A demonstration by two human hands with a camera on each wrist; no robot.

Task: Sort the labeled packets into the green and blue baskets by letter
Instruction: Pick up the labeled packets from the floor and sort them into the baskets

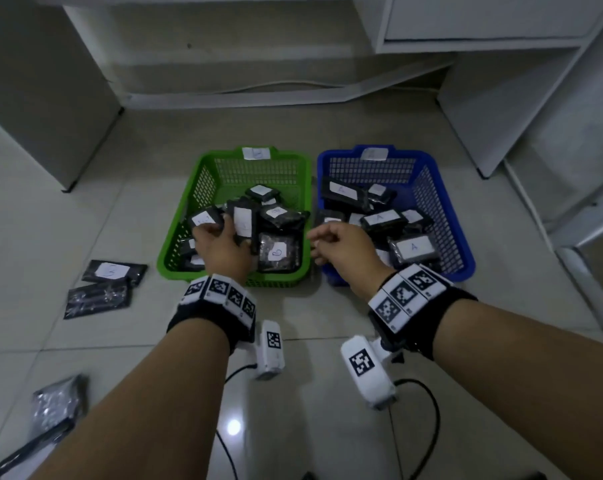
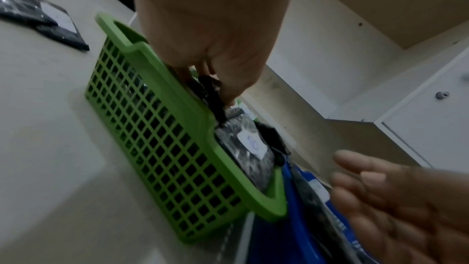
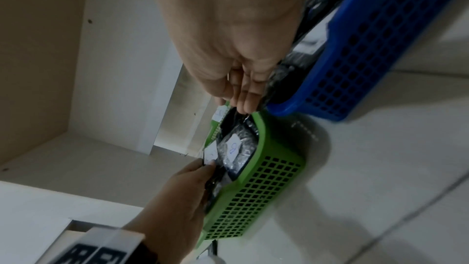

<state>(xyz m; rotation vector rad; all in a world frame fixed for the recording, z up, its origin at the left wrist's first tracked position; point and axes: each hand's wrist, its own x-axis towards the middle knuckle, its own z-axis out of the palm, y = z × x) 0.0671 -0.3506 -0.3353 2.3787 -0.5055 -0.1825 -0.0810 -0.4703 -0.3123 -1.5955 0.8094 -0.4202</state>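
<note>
The green basket (image 1: 165,261) and the blue basket (image 1: 467,258) stand side by side on the tiled floor, each holding several black packets with white labels. My left hand (image 1: 223,231) is inside the green basket and pinches a black labeled packet (image 1: 243,220), held on edge above the pile. The left wrist view shows the left hand (image 2: 218,91) with thumb and fingers closed on the packet's dark edge (image 2: 212,97). A packet marked B (image 1: 277,252) lies just right of it. My right hand (image 1: 319,237) hovers over the gap between the baskets, relaxed and empty (image 3: 241,95).
Two black packets (image 1: 114,271) (image 1: 97,299) lie on the floor left of the green basket, and a third (image 1: 57,403) sits nearer at the far left. White cabinets ring the floor area. Cables trail under my forearms.
</note>
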